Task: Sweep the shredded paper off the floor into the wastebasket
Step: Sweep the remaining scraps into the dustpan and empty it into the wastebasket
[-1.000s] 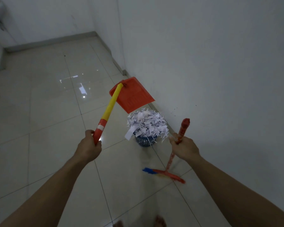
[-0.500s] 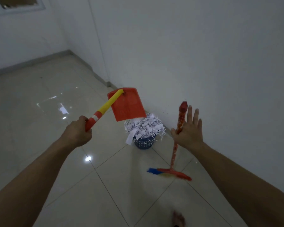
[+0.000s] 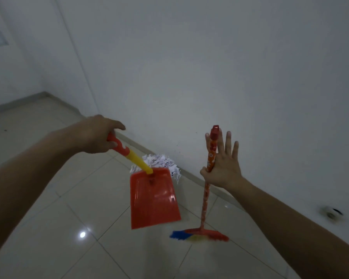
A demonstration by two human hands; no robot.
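Head view: no brand, label or writing can be read; the broom (image 3: 209, 170) handle carries a small pale pattern on orange-red, too blurred to make out.

At the centre left of the frame the left hand (image 3: 98, 135) grips the red end of the dustpan (image 3: 152, 200) handle, fingers curled round it. The handle runs down to the right, red then yellow, and the orange-red pan hangs below it with its open face toward the camera, above the tiled floor (image 3: 48, 228).

Just behind the pan's top edge, against the foot of the white wall (image 3: 210, 67), a heap of shredded paper (image 3: 159, 161) shows; the wastebasket under it is hidden by the pan.

At the centre right the right hand (image 3: 222, 168) has its fingers (image 3: 228, 141) straight and spread apart, while the thumb pinches the broom handle against the palm. The broom stands nearly upright, its blue, yellow and red bristle head low at the frame's lower centre; whether it touches the floor I cannot tell.

Against half a second ago, the pan was tipped over the heap, higher than the left hand; now it hangs below that hand. The right hand's spread-fingered hold matches, and more wall fills the frame
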